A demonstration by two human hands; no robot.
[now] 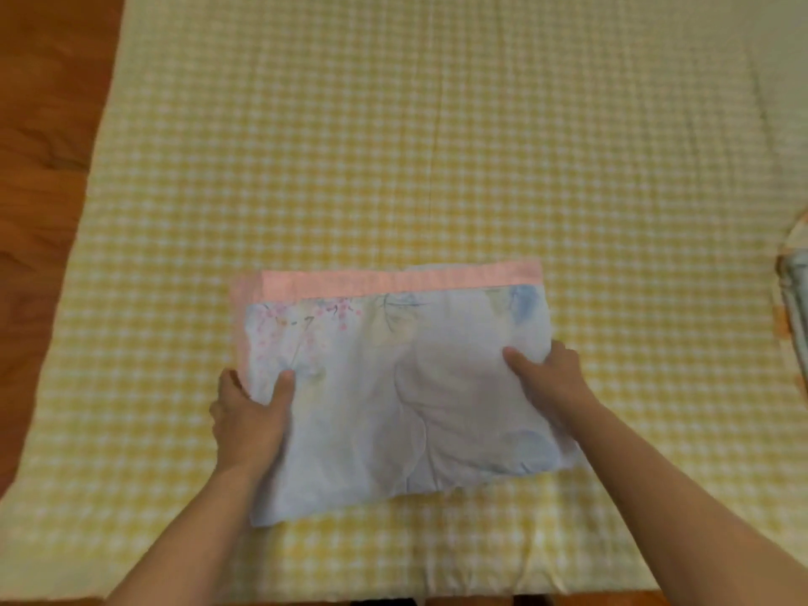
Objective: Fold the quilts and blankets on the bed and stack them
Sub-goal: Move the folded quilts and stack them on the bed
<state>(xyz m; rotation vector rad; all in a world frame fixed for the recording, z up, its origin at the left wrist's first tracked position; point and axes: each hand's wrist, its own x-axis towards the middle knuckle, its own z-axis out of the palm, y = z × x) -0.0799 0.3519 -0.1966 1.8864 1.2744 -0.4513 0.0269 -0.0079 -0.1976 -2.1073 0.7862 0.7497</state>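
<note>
Head view: I've got the folded blanket [393, 378] in both hands, near the front edge of the bed, on the yellow checked sheet [393, 146]. My left hand [249, 413] grips its left edge, thumb on top, fingers underneath. My right hand [546, 378] grips the right edge the same way.

Handling, my read: thin, soft, light, no stiffness. It sags between grips and the near edge hangs ragged. Layers likely slide on each other, so pinch through all of them at the side edges, or carry it flat from below. Pink border strip [402, 279] along the far edge looks slightly firmer, a decent alignment reference.

More folded fabric [793, 290] at the far right, mostly cut off by the frame, probably the stack.

Writing: none readable. Faint floral print, a few dark marks near the pink blossoms, too blurred to tell.
</note>
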